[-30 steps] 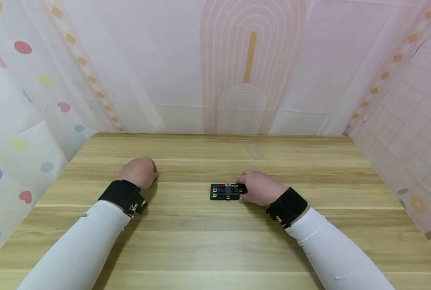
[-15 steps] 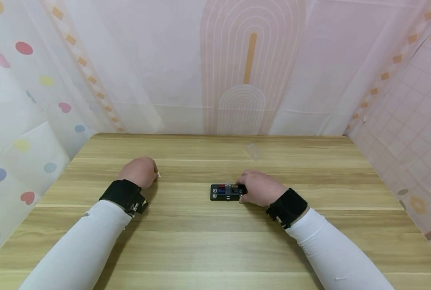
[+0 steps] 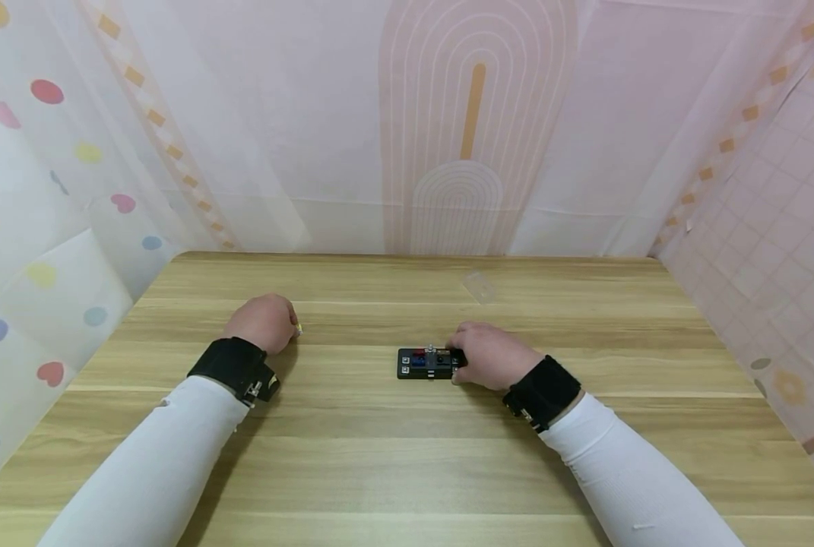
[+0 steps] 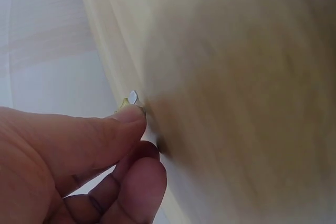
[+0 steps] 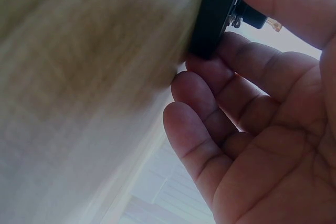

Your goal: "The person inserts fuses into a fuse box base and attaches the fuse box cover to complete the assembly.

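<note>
A small black block with red and blue inserts and a metal stud lies on the wooden table near the middle. My right hand grips its right end. In the right wrist view the thumb sits on top of the black block and the fingers curl against its edge. My left hand rests curled on the table to the left, well apart from the block. It pinches a tiny yellowish piece. The left wrist view shows that tiny piece between thumb and finger, touching the tabletop.
A small clear plastic piece lies on the table behind the block. Patterned fabric walls close in the back and both sides. Both arms wear white sleeves and black wrist straps.
The tiny yellowish piece now shows at my left fingertips, where a second ago it was hidden. My right hand and the block have stayed put.
</note>
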